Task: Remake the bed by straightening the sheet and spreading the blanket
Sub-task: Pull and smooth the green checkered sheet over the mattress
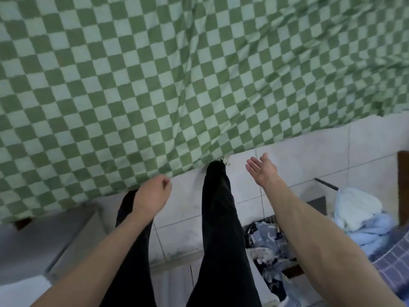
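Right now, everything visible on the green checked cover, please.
The checked cover is soft cloth in light and darker green squares, spread over the bed and filling most of the view. Creases run across its right part. Its near edge hangs over the bed side above the tiled floor. The left hand, fingers curled, is at that edge; whether it grips is unclear.

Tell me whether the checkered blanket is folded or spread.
Spread, not smooth. The blanket covers the bed in one layer, with creases on the right and its edge hanging over the near side.
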A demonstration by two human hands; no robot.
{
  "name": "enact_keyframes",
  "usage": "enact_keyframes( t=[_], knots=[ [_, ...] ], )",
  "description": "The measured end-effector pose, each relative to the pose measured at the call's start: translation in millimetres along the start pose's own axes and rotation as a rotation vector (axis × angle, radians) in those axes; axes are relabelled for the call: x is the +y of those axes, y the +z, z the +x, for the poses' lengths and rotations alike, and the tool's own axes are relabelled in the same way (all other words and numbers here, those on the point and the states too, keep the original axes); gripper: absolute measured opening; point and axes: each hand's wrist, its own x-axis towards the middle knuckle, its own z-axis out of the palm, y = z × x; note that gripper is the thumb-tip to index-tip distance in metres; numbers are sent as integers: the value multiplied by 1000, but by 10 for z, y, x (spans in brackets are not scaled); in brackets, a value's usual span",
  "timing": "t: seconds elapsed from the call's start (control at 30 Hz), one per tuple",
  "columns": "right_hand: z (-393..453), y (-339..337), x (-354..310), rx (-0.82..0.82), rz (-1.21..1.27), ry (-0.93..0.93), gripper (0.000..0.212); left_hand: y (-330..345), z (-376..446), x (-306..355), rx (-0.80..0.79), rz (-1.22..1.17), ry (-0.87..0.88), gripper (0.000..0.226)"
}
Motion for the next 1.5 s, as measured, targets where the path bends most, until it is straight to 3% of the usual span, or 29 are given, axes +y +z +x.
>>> enact_keyframes(
  t=[0.13, 0.27, 0.4, 0.53, 0.6, 0.67, 0.8, 0.9, 0.97, 1.03, 1.1, 1.17, 1.23, 1.33, 1.4, 1.5],
  knots=[
    [688, -243, -762, 35, -146, -75, 40, 440, 511, 1425, 181, 304, 352, 34],
    [1203, -371, -946, 53, -327, -220, 24, 965, 1029, 2498, 177, 649, 393, 48],
    [1395, -725, -859, -19, -236, -178, 26, 1237, 1219, 2961, 124, 872, 330, 22],
    [1552, -1109, -945, -94, -332, 31, 19, 1430, 1103, 3036, -59, 1021, 502, 25],
    [1595, -1274, -1051, -175, -363, 163, 19, 1537, 1030, 3152, -160, 1006, 487, 26],
    [1658, -1375, -1244, -199, -310, 156, 26, 1588, 1005, 3304, -135, 905, 402, 27],
    [1883, -1454, -1918, -222, 10, -30, 51, 1471, 1073, 3671, 137, 696, 350, 30],
    [2127, -1450, -2412, -201, 94, -44, 43, 1373, 1284, 4006, 326, 638, 365, 34],
    [2196, -1474, -2488, -111, -87, -107, 33, 1368, 1458, 4256, 358, 645, 397, 38],
    [2238, -1558, -2463, 23, -518, -361, 37, 1406, 1613, 4549, 368, 664, 451, 40],
    [2278, -1673, -2463, 37, -737, -522, 40, 1470, 1725, 4852, 361, 661, 492, 42],
    [2338, -1786, -2571, 28, -610, -428, 39, 1533, 1805, 5141, 335, 665, 517, 47],
    [2468, -1970, -2641, 32, -371, -159, 33, 1577, 1866, 5408, 280, 687, 519, 54],
    [2568, -2349, -2710, -98, -259, 233, 26, 1640, 1954, 5814, 223, 753, 530, 58],
    [2694, -2561, -2941, -62, -232, 196, 35, 1677, 2045, 6119, 222, 769, 553, 61],
    [2962, -2826, -3632, 134, -195, -107, 41, 1744, 2199, 6614, 226, 749, 567, 60]
  ],
)
